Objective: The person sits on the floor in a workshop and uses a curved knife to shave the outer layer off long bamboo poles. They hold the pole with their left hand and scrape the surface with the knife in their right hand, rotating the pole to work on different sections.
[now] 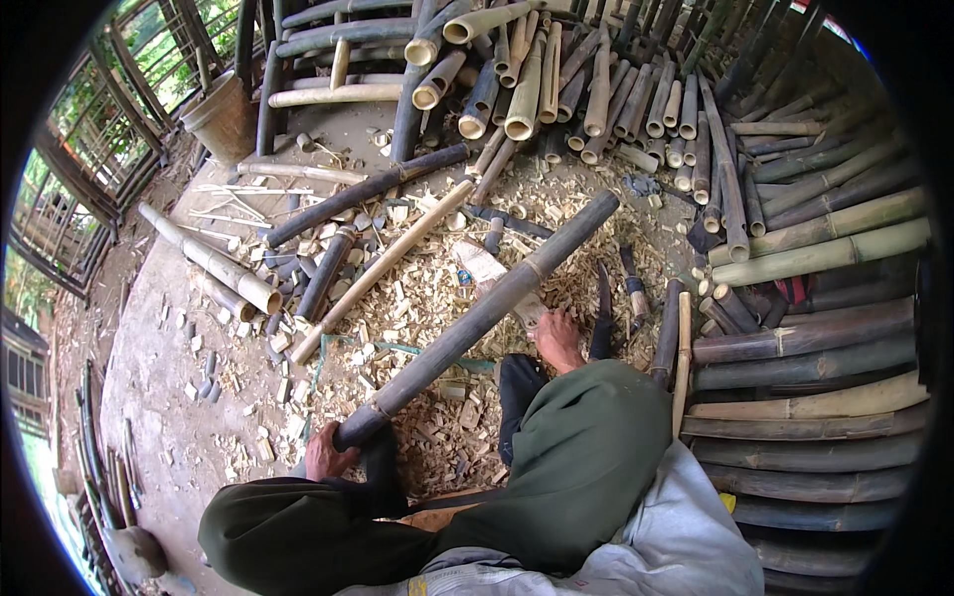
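Note:
A long dark bamboo pole (487, 308) slants across the middle, from near my left knee up to the far right. My left hand (328, 455) is closed around its near end. My right hand (558, 340) is right of the pole, fingers curled on the near end of a pale flat piece (481, 262). That piece passes beneath the pole and shows again on its far side, beside a small blue label. Its exact kind I cannot make out. Wood chips (447, 417) cover the ground under both hands.
A dark curved blade (602, 310) and a dark tool with a banded handle (633, 283) lie right of my right hand. Stacked bamboo poles (805, 343) fill the right side; upright cut tubes (596, 99) stand at the back. Loose poles (383, 268) and offcuts lie left. A bucket (221, 117) stands far left.

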A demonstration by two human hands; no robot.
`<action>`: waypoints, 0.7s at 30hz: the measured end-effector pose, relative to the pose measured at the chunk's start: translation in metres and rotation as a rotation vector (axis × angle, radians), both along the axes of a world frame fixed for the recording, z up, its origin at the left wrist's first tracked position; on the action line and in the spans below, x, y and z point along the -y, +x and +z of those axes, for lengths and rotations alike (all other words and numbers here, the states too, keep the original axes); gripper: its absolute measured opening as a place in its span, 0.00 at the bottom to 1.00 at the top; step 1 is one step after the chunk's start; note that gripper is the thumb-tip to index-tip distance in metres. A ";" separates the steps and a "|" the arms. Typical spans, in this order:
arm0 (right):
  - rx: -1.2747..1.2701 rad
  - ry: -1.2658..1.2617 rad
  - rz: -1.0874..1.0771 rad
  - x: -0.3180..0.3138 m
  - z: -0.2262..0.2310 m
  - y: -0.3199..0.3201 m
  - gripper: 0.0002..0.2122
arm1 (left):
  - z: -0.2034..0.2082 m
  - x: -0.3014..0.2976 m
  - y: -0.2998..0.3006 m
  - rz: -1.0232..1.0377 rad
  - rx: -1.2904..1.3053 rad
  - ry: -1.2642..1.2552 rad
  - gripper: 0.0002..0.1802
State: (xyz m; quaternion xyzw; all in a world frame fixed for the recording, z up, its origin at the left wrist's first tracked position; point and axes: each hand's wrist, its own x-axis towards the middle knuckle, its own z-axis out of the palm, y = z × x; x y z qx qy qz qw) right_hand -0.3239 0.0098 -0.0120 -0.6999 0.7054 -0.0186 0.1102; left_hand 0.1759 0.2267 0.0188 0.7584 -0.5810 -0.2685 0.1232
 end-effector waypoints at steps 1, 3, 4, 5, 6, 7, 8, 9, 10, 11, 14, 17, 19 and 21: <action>0.001 0.009 -0.013 0.000 -0.001 0.000 0.19 | 0.005 0.002 0.002 0.005 -0.058 0.046 0.38; 0.017 0.039 -0.046 0.001 -0.003 -0.001 0.20 | 0.013 0.006 0.006 -0.006 -0.121 0.075 0.38; 0.023 0.057 -0.060 0.002 -0.004 -0.001 0.21 | 0.012 0.009 0.006 -0.009 -0.155 0.093 0.39; 0.047 0.063 -0.069 0.003 -0.006 0.002 0.21 | 0.010 0.012 0.006 -0.014 -0.187 0.112 0.39; 0.083 0.066 -0.067 0.005 -0.008 0.016 0.22 | -0.009 0.004 0.031 -0.019 -0.156 0.045 0.39; 0.089 0.077 -0.087 0.004 -0.012 0.014 0.22 | -0.017 0.001 0.040 -0.027 -0.185 0.055 0.39; 0.059 0.179 -0.125 0.010 -0.013 0.014 0.23 | -0.016 0.005 0.039 -0.046 -0.217 0.062 0.39; -0.015 0.196 -0.155 0.013 -0.014 0.016 0.23 | -0.016 0.010 0.035 -0.065 -0.248 0.069 0.39; -0.054 0.158 -0.149 0.012 -0.023 -0.002 0.23 | -0.005 0.022 0.012 -0.077 -0.263 0.144 0.39; -0.065 0.113 -0.124 0.015 -0.028 -0.006 0.22 | -0.004 0.027 0.007 -0.084 -0.253 0.101 0.38; -0.128 0.045 -0.086 0.014 -0.035 -0.004 0.21 | -0.015 0.023 0.013 -0.076 -0.198 -0.033 0.38; -0.097 -0.018 -0.110 0.003 -0.033 0.005 0.21 | -0.008 0.018 0.002 -0.035 -0.197 -0.051 0.36; -0.106 0.015 -0.095 0.004 -0.027 0.012 0.21 | -0.011 0.016 0.006 -0.036 -0.098 -0.083 0.33; -0.097 0.004 -0.066 0.005 -0.018 0.008 0.22 | -0.018 0.020 0.010 -0.075 -0.014 -0.129 0.32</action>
